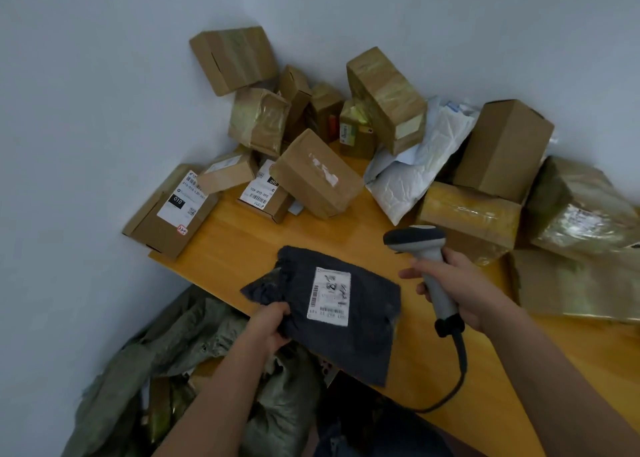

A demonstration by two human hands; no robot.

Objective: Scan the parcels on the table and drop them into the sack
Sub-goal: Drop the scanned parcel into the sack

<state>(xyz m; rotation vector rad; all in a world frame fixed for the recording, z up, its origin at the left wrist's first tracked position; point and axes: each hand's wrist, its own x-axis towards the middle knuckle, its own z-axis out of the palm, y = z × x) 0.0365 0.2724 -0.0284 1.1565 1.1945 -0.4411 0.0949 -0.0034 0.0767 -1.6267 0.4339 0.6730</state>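
Parcel in hand: dark grey poly mailer (pixel 349 314), soft, crinkled, roughly rectangular, w/ 1 white printed label (pixel 329 296) facing up; print blurred, unreadable. Left hand (pixel 268 328) pinches its near-left corner, fingers curled under the film, thumb on top. Mailer lies across the near-left edge of the desk (pixel 242 245), its lower part overhanging the sack.

Right hand (pixel 460 283) clenched round the handle of the scanner (pixel 427 266): grey plastic, pistol shape, dark head aimed toward the far left, just beside the mailer's right edge. Black cable (pixel 459 370) curves from the handle base over the desk.

Desk: smooth orange-yellow wood grain, set in a corner of pale walls.

Sack (pixel 194 349): olive-green woven fabric, rumpled, mouth agape below the desk edge at left; contents indistinct.

Far pile: brown cardboard boxes (pixel 317 174), many wrapped in glossy clear tape, some tilted against each other. Flat box w/ white label marked 010 (pixel 173 210) at far left. White crinkled poly bag (pixel 415 165) between boxes, right of centre.
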